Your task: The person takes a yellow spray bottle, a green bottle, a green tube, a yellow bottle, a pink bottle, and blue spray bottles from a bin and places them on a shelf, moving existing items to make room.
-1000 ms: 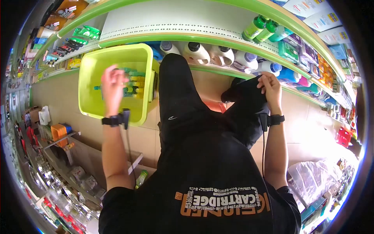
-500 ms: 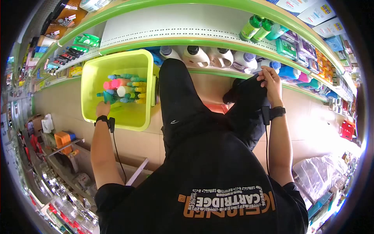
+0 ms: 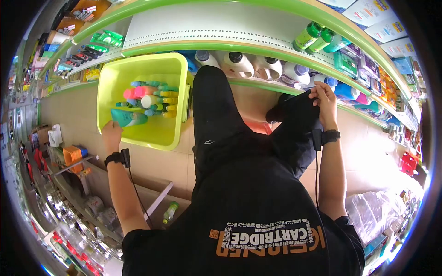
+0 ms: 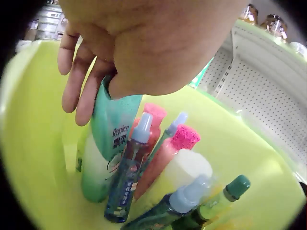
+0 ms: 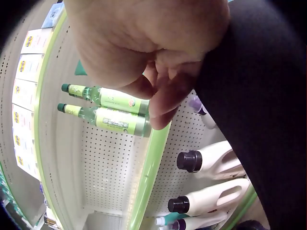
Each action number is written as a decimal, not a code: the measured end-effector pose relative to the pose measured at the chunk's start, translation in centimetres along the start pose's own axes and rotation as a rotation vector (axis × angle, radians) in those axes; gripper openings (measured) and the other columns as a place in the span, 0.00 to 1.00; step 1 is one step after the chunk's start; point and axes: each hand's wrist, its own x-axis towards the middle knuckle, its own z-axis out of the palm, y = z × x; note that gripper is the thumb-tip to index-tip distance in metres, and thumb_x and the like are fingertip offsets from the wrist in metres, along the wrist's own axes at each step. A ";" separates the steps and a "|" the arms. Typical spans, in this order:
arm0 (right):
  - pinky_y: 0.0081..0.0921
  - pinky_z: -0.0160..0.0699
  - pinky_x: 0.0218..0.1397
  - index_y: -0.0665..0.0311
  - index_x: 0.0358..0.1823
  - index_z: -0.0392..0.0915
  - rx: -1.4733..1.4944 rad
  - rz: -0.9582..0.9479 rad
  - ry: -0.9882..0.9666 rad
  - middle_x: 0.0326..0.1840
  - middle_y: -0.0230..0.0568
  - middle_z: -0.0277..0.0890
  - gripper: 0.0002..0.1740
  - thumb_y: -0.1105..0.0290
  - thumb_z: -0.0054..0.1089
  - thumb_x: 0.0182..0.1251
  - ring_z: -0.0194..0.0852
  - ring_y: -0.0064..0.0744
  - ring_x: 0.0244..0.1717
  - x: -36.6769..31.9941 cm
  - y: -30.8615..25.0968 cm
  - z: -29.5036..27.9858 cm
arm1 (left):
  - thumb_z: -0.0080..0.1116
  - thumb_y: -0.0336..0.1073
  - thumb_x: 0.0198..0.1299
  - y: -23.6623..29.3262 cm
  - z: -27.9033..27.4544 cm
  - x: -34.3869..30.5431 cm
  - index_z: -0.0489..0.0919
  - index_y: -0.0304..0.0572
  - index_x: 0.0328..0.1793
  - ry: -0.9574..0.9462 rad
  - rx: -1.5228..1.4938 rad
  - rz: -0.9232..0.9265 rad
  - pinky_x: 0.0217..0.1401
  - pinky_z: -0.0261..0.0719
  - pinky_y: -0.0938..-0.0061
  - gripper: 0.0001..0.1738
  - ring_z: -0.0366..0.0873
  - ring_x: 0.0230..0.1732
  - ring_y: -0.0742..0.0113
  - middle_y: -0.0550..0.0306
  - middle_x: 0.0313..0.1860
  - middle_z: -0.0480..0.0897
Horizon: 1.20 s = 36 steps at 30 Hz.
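My left hand [image 3: 112, 135] is at the near left side of a lime-green tub [image 3: 178, 133]. In the left wrist view, its thumb and fingers [image 4: 86, 100] pinch the upper end of a teal Rejoice bottle [image 4: 115, 117] that leans inside the tub. Close by stand a blue spray bottle [image 4: 127, 184], pink-capped bottles [image 4: 185, 137] and a white-capped bottle [image 4: 192, 165]. My right hand [image 3: 326, 106] rests by the right knee, fingers loosely curled and holding nothing. Beyond it, in the right wrist view, are green-labelled bottles [image 5: 117, 120] on a shelf.
White detergent jugs [image 3: 237, 64] line the low shelf ahead. Above runs a green-edged shelf [image 3: 207, 46] with green bottles [image 3: 307, 37] at its right. A green bottle [image 3: 171, 211] lies behind on the left. Crowded shelves flank both sides.
My left hand reached down into the tub, then drew back toward its near left side. The teal bottle now shows beside the other bottles. My right hand has stayed by the knee.
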 end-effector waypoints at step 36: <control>0.21 0.87 0.35 0.74 0.64 0.70 0.224 -0.121 -0.384 0.48 0.43 0.85 0.28 0.60 0.72 0.78 0.85 0.23 0.43 -11.9 -10.2 9.0 | 0.71 0.41 0.72 38.8 0.3 -20.9 0.70 0.31 0.76 -1.026 -1.072 0.809 0.56 0.86 0.68 0.34 0.88 0.52 0.64 0.50 0.56 0.85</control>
